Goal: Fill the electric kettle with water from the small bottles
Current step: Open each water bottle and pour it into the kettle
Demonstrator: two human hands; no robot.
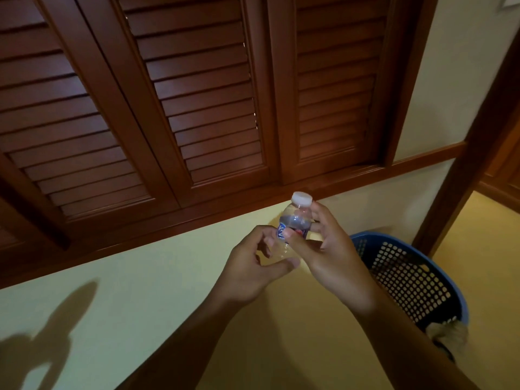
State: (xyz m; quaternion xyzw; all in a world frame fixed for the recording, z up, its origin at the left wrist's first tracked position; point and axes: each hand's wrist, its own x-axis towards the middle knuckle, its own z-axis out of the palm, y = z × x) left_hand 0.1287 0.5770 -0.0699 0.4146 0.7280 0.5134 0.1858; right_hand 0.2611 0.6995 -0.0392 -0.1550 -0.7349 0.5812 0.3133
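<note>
A small clear plastic water bottle with a white cap and a blue label is held upright in front of me, cap on. My right hand grips its body, thumb across the label. My left hand is curled at the bottle's lower end, fingers touching or nearly touching its base; I cannot tell how firmly. The kettle is not in view.
Dark wooden louvred doors fill the wall ahead above a wooden rail. A blue perforated laundry basket stands on the yellow floor at the right, with a light cloth over its rim. A wooden door frame rises at the right.
</note>
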